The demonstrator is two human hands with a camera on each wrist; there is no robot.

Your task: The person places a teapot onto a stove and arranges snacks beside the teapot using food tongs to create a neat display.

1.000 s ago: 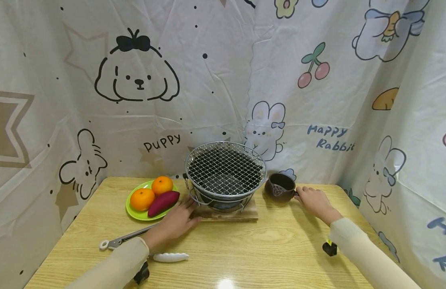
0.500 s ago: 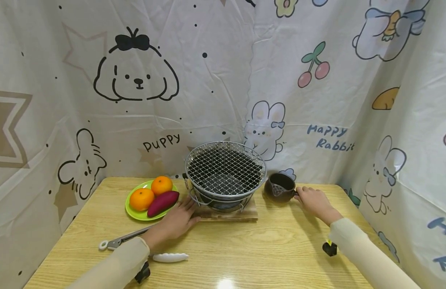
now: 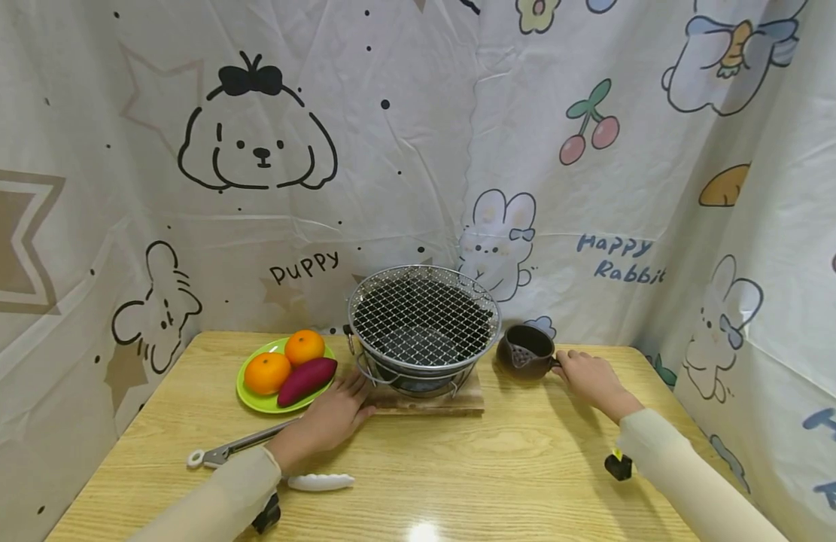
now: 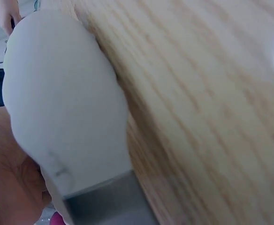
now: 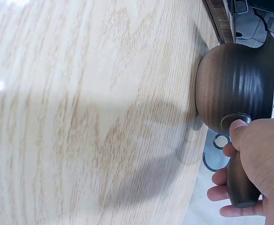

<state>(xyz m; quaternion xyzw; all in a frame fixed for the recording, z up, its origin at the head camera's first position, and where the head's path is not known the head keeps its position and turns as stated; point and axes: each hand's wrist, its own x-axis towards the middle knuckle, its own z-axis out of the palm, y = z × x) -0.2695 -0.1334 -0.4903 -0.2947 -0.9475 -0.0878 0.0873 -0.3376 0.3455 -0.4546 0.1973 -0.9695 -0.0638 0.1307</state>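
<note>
In the head view my left hand point(image 3: 332, 418) lies with straight fingers at the left end of a wooden board point(image 3: 424, 406), between the green plate and the round grill point(image 3: 424, 331). Its forearm passes over a pair of tongs point(image 3: 319, 482). One white tong handle point(image 4: 66, 103) fills much of the left wrist view. My right hand point(image 3: 587, 376) grips the side handle point(image 5: 242, 183) of a dark brown, lidless teapot point(image 5: 235, 84), thumb on top and fingers wrapped underneath. The teapot stands upright on the table, and pierced strainer holes show inside its spout.
A green plate point(image 3: 255, 401) holds two oranges point(image 3: 266, 373) and a purple sweet potato point(image 3: 307, 382) at the back left. Wire mesh point(image 3: 424, 316) covers the grill, which stands on the board. A printed curtain point(image 3: 404, 150) hangs behind the wooden table point(image 3: 472, 474).
</note>
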